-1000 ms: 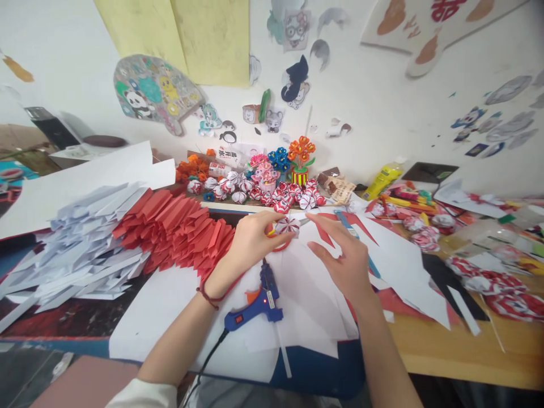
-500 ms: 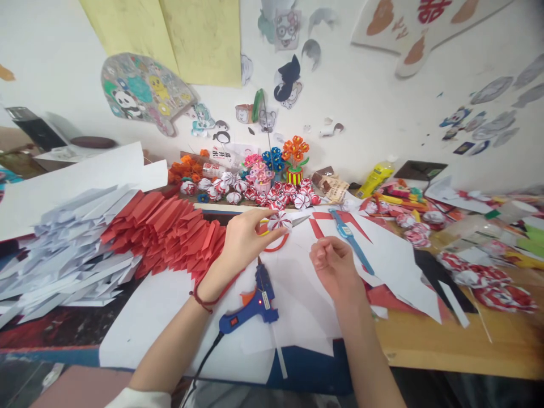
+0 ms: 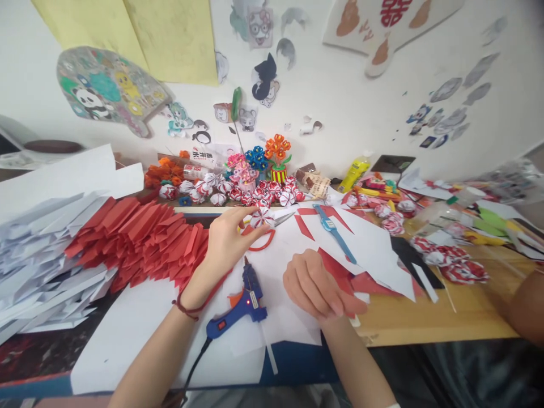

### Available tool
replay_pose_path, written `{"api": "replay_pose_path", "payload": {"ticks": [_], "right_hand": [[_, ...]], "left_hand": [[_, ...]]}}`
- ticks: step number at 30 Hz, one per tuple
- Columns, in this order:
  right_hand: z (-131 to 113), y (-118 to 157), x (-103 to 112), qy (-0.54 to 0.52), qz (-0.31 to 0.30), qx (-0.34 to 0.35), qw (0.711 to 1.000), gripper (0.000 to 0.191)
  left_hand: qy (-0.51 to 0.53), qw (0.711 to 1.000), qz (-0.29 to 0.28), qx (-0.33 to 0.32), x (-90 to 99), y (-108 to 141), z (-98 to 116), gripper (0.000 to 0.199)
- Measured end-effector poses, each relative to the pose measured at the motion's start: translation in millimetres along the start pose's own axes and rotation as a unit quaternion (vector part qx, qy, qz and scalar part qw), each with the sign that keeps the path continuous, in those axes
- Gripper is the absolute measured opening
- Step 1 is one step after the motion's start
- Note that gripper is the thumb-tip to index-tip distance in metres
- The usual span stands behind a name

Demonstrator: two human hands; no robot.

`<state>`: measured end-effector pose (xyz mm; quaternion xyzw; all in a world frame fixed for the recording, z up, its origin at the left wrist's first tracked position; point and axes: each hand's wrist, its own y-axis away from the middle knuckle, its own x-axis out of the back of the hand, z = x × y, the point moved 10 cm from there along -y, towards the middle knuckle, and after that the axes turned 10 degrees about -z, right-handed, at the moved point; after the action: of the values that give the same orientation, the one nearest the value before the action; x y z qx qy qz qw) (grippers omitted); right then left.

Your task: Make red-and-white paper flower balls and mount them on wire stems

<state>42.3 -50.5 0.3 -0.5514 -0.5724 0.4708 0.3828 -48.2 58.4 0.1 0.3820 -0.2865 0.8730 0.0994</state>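
Observation:
My left hand [image 3: 227,238] pinches a small red-and-white striped paper flower [image 3: 262,217] between thumb and fingers, above the table. Behind it lie scissors [image 3: 283,220] with red and yellow handles, partly covered by the hand and flower. My right hand [image 3: 312,283] is closed over the white paper, its fingers curled; whatever they might hold is hidden. Between my forearms a blue hot glue gun [image 3: 238,311] lies on its side, a small light glowing on it and its nozzle directed away from me. A light-blue watch [image 3: 334,231] rests beyond my right hand.
On the left are piles of folded red paper strips [image 3: 140,238] and white paper strips [image 3: 46,260]. Finished paper flowers [image 3: 259,195] line the back, near a yellow bottle [image 3: 355,173]. Another person's arm [image 3: 529,306] shows at the right edge.
My right hand has turned, from a pinch with fingertips raised to curled fingers with its back showing. My left hand still holds the paper flower. The view has swung to the right.

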Motion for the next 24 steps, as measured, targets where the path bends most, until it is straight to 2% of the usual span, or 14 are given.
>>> {"api": "replay_pose_path", "payload": {"ticks": [3, 7, 11, 14, 18, 21, 24], "right_hand": [[0.2, 4.5, -5.6, 0.016, -0.023, 0.001, 1.0, 0.05], [2.5, 9.5, -0.4, 0.045, 0.003, -0.008, 0.999, 0.051], [-1.3, 9.0, 0.0, -0.006, -0.007, 0.028, 1.0, 0.048], [-4.4, 15.3, 1.4, 0.04, -0.02, 0.035, 0.998, 0.05], [4.5, 31.0, -0.3, 0.127, -0.052, -0.045, 0.989, 0.06], [9.6, 33.6, 5.6, 0.116, -0.016, -0.091, 0.989, 0.062], [0.7, 18.1, 4.1, 0.062, -0.001, -0.036, 0.997, 0.056]], "left_hand": [[0.004, 1.0, 0.004, -0.003, -0.2, 0.4, -0.1, 0.042], [0.002, 1.0, 0.003, -0.004, 0.2, 0.5, 0.5, 0.042], [-0.001, 1.0, 0.0, -0.002, 0.3, 0.4, 1.4, 0.042], [-0.002, 1.0, 0.003, -0.002, 1.1, 0.8, 2.0, 0.042], [0.0, 1.0, 0.005, -0.006, 1.6, 1.2, 1.7, 0.041], [0.002, 1.0, 0.007, -0.007, 2.1, 1.3, 1.1, 0.041], [0.004, 1.0, 0.008, -0.007, 1.9, 1.4, 0.7, 0.041]]}}
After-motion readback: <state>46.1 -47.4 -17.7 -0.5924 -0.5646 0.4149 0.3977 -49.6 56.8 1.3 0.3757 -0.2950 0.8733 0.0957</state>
